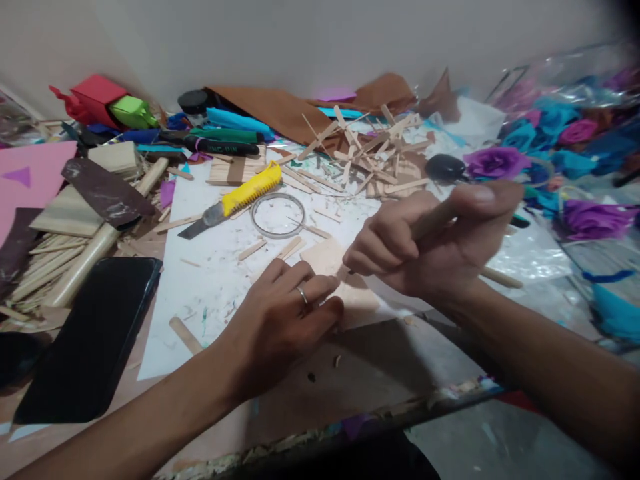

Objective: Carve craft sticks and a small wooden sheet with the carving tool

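Note:
My right hand (pixel 420 240) is wrapped round a brown stick-like handle (pixel 434 221), held at a slant with the thumb near its top end. Its lower end is hidden by the fingers. My left hand (pixel 293 310), with a ring on one finger, lies low over the work surface, thumb and forefinger drawn together. What they pinch, if anything, is hidden. Beneath both hands is a pale, flat wood-coloured piece (pixel 359 301), partly covered. Just beyond the left hand lie short pieces of craft stick (pixel 290 248) on a white paper sheet (pixel 175 287).
A yellow utility knife (pixel 253 190) with its blade out lies beside a roll of clear tape (pixel 278 235). Piled craft sticks (pixel 370 150) stand behind. A black phone (pixel 93 340) is at left; paper flowers (pixel 497 162) crowd the right. The table edge (pixel 400 403) runs close in front.

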Available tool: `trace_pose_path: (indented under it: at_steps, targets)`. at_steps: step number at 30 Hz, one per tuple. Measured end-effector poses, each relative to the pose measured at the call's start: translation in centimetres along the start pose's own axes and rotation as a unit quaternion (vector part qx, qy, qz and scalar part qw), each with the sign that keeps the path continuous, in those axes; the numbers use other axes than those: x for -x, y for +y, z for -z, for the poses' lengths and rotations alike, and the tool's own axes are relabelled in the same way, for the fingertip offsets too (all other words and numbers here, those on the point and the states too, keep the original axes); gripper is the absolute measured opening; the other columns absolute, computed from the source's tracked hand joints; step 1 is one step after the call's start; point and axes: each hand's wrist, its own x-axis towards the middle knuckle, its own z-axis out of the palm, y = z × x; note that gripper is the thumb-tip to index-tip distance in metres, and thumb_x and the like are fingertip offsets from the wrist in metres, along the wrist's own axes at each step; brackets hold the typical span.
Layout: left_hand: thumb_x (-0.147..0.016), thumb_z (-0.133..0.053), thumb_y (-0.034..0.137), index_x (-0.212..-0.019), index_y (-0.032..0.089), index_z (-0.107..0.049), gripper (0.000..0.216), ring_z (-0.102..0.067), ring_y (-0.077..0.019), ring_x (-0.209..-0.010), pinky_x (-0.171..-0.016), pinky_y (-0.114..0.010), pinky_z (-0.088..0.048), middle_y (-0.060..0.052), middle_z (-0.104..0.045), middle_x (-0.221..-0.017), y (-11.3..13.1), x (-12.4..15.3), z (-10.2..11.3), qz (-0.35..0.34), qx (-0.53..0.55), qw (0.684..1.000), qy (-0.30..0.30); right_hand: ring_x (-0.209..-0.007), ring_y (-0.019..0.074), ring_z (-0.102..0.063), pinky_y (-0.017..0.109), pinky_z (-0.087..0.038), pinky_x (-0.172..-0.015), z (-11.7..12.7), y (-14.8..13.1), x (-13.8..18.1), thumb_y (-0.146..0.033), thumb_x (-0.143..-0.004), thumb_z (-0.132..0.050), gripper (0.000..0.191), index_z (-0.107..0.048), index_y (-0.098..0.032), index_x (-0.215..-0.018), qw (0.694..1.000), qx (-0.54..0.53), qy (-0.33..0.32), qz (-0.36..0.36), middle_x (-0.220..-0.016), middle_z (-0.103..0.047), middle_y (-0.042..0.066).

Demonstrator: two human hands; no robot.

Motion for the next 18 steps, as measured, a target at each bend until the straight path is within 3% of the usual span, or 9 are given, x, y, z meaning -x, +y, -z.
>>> trace_pose_path:
  at_steps: [2,4,7,13,18]
  targets:
    - [-0.100,-0.062,0.016,-0.099,0.017,-0.071,0.009,-0.061,-0.0187,-0.082,-0.069,-0.037,-0.041,-0.004,-0.073,-0.098,0.2,0.0,-0.1,0.036,0.032,0.999,0.011,-0.043,0.0091,-0.018,0.029,-0.023,-0.050,0.0,0.0,0.0,-0.056,-0.090,-0.063,0.059,-0.035,-0.022,-0.050,1.000,-0.006,-0.003,-0.015,-0.045,-0.026,-0.007]
    - [-0.102,-0.060,0.019,-0.108,0.020,-0.071,0.012,-0.061,-0.0166,-0.078,-0.067,-0.034,-0.044,-0.002,-0.070,-0.088,0.4,0.2,-0.3,0.115,0.098,0.989,0.008,-0.043,0.0094,-0.020,0.029,-0.024,-0.051,0.0,-0.1,-0.1,-0.055,-0.088,-0.066,0.059,-0.036,-0.022,-0.049,0.999,-0.002,-0.006,-0.036,-0.045,-0.027,-0.007]
    - [-0.105,-0.057,0.024,-0.115,0.025,-0.071,0.017,-0.064,-0.0138,-0.077,-0.067,-0.029,-0.049,0.001,-0.070,-0.086,0.9,0.6,-0.7,0.221,0.217,0.951,-0.019,-0.044,0.0101,-0.022,0.030,-0.026,-0.051,0.0,-0.3,-0.2,-0.057,-0.086,-0.067,0.058,-0.037,-0.022,-0.049,0.998,0.015,-0.009,-0.059,-0.045,-0.029,-0.006]
    - [-0.107,-0.053,0.028,-0.107,0.023,-0.073,0.021,-0.067,-0.0131,-0.073,-0.067,-0.026,-0.052,0.001,-0.072,-0.084,1.7,1.0,-1.0,0.309,0.333,0.890,-0.040,-0.044,0.0106,-0.024,0.031,-0.027,-0.051,-0.3,-0.5,-0.1,-0.054,-0.086,-0.067,0.057,-0.037,-0.023,-0.049,0.997,0.032,0.006,-0.072,-0.045,-0.031,-0.005]
    - [-0.104,-0.058,0.030,-0.108,0.024,-0.074,0.017,-0.069,-0.0136,-0.080,-0.070,-0.025,-0.052,0.000,-0.074,-0.095,2.0,0.8,-0.9,0.360,0.378,0.852,-0.033,-0.043,0.0098,-0.023,0.029,-0.026,-0.049,-0.4,0.1,-0.1,-0.051,-0.089,-0.062,0.054,-0.036,-0.023,-0.050,0.999,0.013,0.024,-0.029,-0.046,-0.029,-0.006]
